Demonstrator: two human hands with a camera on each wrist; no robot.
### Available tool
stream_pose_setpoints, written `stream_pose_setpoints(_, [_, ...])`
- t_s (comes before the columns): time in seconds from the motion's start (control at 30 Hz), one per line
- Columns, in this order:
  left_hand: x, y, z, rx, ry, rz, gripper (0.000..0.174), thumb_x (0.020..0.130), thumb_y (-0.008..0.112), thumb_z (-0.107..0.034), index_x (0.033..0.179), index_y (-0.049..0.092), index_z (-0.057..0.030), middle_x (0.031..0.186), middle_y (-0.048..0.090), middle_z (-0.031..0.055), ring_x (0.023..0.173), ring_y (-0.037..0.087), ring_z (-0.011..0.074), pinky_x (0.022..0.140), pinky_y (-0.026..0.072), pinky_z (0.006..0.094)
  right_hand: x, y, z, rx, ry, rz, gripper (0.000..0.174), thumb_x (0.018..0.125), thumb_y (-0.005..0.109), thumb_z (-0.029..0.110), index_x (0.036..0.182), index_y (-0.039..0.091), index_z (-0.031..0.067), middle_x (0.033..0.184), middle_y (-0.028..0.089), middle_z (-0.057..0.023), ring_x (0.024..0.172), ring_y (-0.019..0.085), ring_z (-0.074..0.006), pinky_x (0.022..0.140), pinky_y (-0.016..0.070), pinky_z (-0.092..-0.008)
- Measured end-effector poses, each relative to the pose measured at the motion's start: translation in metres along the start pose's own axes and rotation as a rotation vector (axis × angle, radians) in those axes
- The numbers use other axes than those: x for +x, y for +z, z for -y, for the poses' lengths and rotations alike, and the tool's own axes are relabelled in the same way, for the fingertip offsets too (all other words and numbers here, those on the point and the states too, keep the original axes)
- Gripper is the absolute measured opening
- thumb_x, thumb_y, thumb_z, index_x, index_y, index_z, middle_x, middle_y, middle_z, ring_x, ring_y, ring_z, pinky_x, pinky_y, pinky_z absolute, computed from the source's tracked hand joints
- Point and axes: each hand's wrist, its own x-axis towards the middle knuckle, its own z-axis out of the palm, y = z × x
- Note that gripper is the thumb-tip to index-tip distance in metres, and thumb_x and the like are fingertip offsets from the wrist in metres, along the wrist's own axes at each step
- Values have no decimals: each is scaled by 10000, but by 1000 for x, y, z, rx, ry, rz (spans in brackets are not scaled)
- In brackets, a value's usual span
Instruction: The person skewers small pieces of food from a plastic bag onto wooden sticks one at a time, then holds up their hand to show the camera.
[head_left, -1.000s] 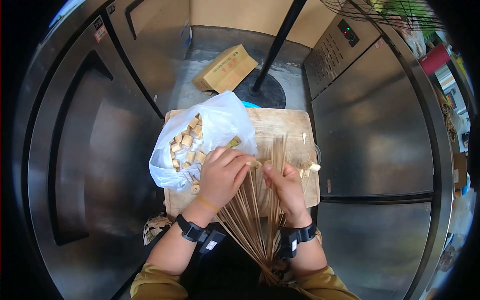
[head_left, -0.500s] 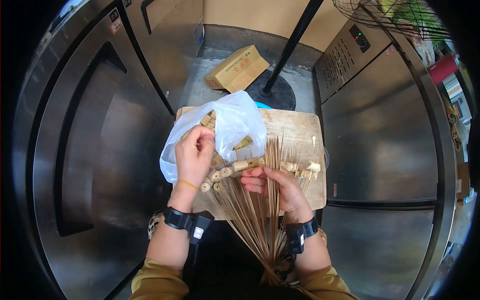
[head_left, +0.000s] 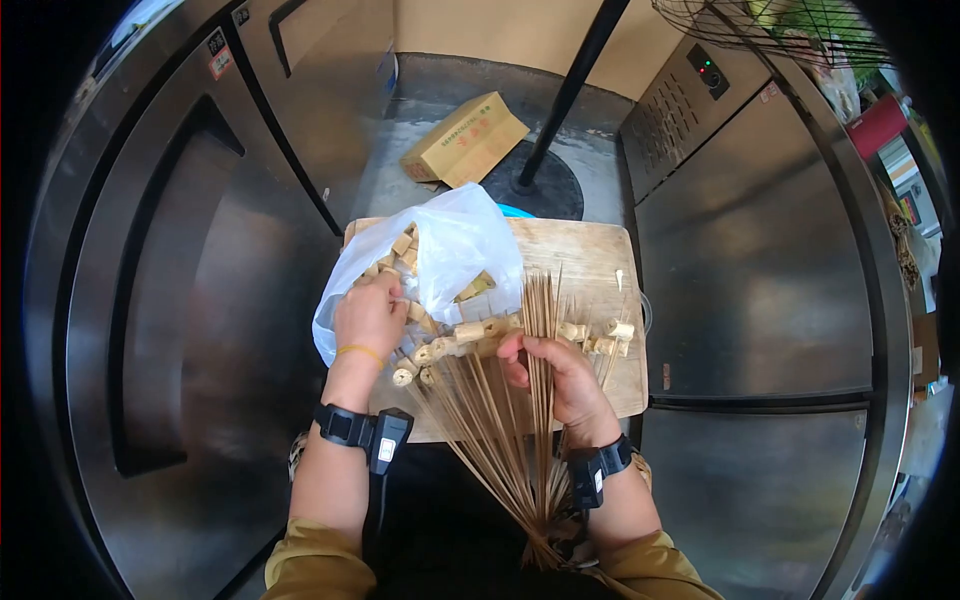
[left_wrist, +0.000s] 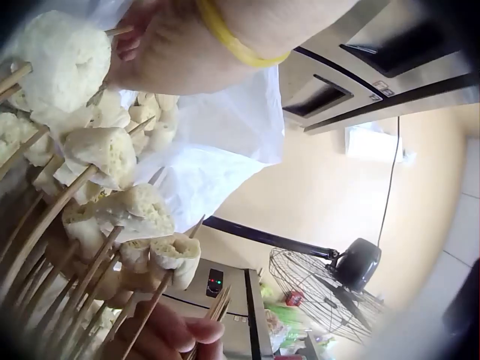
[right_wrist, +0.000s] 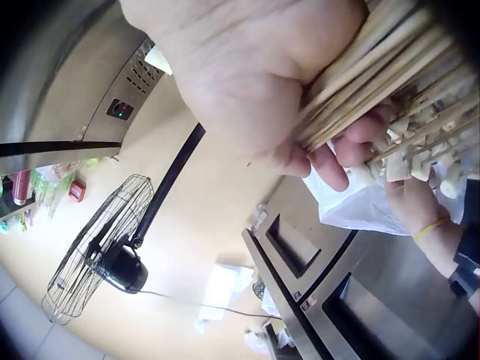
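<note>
My left hand (head_left: pixel 368 318) reaches into the mouth of a white plastic bag (head_left: pixel 465 235), its fingers among tan, cylinder-shaped food pieces (head_left: pixel 403 243). Its fingertips are hidden there, so I cannot tell whether they pinch one. A bundle of thin wooden skewers (head_left: pixel 540 310) stands upright in my right hand (head_left: pixel 572 378), with the fingers and thumb wrapped round it. Between the hands, several pale, spongy rolled pieces (head_left: pixel 470 332) sit on skewer tips, and their sticks (head_left: pixel 500 440) fan down toward my lap. The left wrist view shows these skewered pieces (left_wrist: pixel 135 210) close up.
Under the bag and skewers is a wooden board (head_left: pixel 580 250), with more skewered pieces (head_left: pixel 618 330) at its right. Steel cabinets stand at the left (head_left: pixel 220 300) and right (head_left: pixel 750 270). Beyond the board are a cardboard box (head_left: pixel 465 140) and a black pole (head_left: pixel 570 90) on a round base.
My left hand has left the skewered pieces near the right hand and moved left into the bag. My right hand keeps hold of the skewer bundle, its fingers now curled in closer.
</note>
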Motion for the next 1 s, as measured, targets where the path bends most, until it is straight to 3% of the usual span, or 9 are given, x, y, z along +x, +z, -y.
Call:
stream_pose_setpoints(0.07, [-2, -5, -2, -116, 70, -50, 147, 725, 656, -48, 862, 605, -55, 822, 629, 89, 784, 632, 241, 693, 502, 356, 0, 1, 0, -30, -2, -21, 289, 905, 477, 214, 938, 629, -29, 688, 522, -25, 629, 466, -113, 576, 380, -228])
stream_pose_setpoints(0.17, [-3, -14, -6, -552, 125, 59, 108, 760, 642, -14, 849, 594, -51, 790, 611, 34, 744, 618, 138, 632, 480, 281, 1, 4, 0, -57, 12, -53, 263, 915, 493, 195, 951, 636, -23, 700, 530, -12, 630, 468, -101, 576, 383, -220])
stream_pose_setpoints(0.27, [-1, -17, -1, -824, 90, 297, 83, 815, 614, -4, 877, 579, -46, 827, 607, 4, 762, 598, 82, 670, 477, 237, 1, 9, 0, -94, 14, -79, 205, 913, 531, 156, 956, 635, -15, 720, 549, -8, 639, 488, -92, 588, 400, -212])
stream_pose_setpoints(0.37, [-1, -24, -5, -1202, 13, 396, 130, 856, 581, -10, 983, 578, -36, 942, 621, 29, 829, 607, 102, 746, 495, 251, 3, 10, -3, -140, -31, -121, 133, 899, 571, 116, 953, 612, 0, 741, 569, -13, 648, 512, -89, 602, 420, -210])
stream_pose_setpoints(0.47, [-5, -31, -26, -1633, -105, 353, 241, 862, 576, -9, 1101, 549, -10, 1032, 613, 77, 931, 593, 132, 843, 486, 275, 3, 14, -4, -150, -55, -161, 100, 886, 596, 94, 951, 583, 19, 753, 581, -14, 645, 525, -92, 603, 432, -213])
stream_pose_setpoints(0.57, [-8, -20, -39, -1773, -85, 470, 285, 874, 565, -23, 1155, 530, 9, 1084, 594, 103, 1012, 566, 155, 892, 470, 297, 6, 12, -6, -151, -42, -150, 117, 876, 612, 89, 974, 574, 37, 769, 590, -2, 641, 529, -76, 591, 437, -202])
stream_pose_setpoints(0.7, [-10, -4, -44, -1702, 18, 544, 303, 875, 553, -14, 1173, 508, 12, 1115, 570, 106, 1084, 555, 188, 909, 468, 315, 6, 11, -7, -87, -15, -185, 156, 861, 637, 91, 1008, 599, 53, 797, 607, 23, 651, 540, -44, 580, 447, -179])
stream_pose_setpoints(0.9, [-13, 0, -61, -1563, -58, 385, 284, 872, 551, -6, 1151, 500, 14, 1095, 573, 107, 1019, 599, 203, 865, 501, 314, -2, 20, 3, -64, -11, -222, 111, 841, 662, 82, 940, 611, 69, 787, 607, 36, 659, 550, -39, 588, 462, -187])
stream_pose_setpoints(1.0, [-12, 8, -59, -1507, 9, 350, 269, 879, 559, -22, 1139, 502, 15, 1076, 589, 105, 994, 609, 192, 874, 500, 314, -4, 21, 3, -64, 4, -227, 106, 832, 670, 76, 907, 595, 70, 779, 614, 18, 655, 558, -51, 595, 460, -187])
